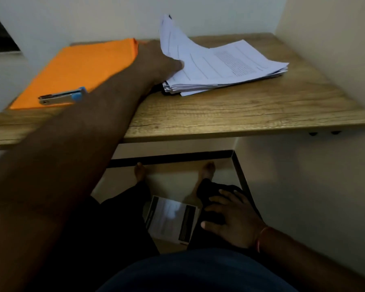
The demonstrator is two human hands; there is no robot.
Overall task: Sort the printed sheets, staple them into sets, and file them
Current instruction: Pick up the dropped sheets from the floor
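Head view: the task looks barely begun. The sheets [225, 64] still lie as one loose, uneven stack on the counter [240, 110] at about 1 o'clock, with no stapled sets in sight. Sorting, stapling and filing all seem left to do.

The left hand [162, 62] reaches across to the stack's left edge, where the top sheets curl upward. Its thumb lies on their face and its fingers are hidden behind them, so it reads as a pinch. The right hand [230, 220] rests at 5 o'clock on the thigh, fingers spread and relaxed.

The paper is thin, white and floppy, its edges fanned. At 10 o'clock a flat, matte orange folder [78, 68] carries a slim metal stapler [63, 95] with blue plastic trim. The counter is grainy wood laminate.
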